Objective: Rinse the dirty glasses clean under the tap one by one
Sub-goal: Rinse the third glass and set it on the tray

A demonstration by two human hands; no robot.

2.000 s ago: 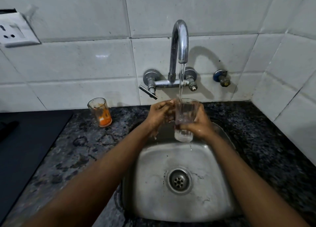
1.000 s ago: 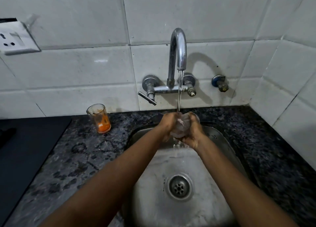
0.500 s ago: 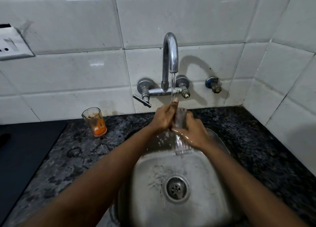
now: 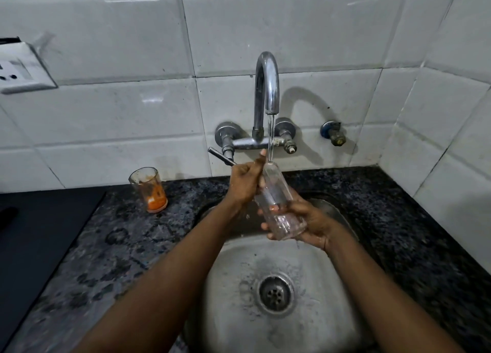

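Note:
A clear glass is tilted over the steel sink, its far end up under the stream from the chrome tap. My right hand grips its near, lower end. My left hand holds its upper part, fingers curled around the side. Water runs onto the top of the glass. A second glass, smeared with orange residue, stands upright on the dark counter to the left of the sink.
Dark speckled stone counter surrounds the sink; it is wet on the left. A black flat surface lies at far left. White tiled walls stand behind and to the right, with a socket plate and a small wall valve.
The glass was upright and filling two seconds ago; both hands have since tipped and turned it under the stream. It now lies slanted, far end up. The orange-stained glass has not moved.

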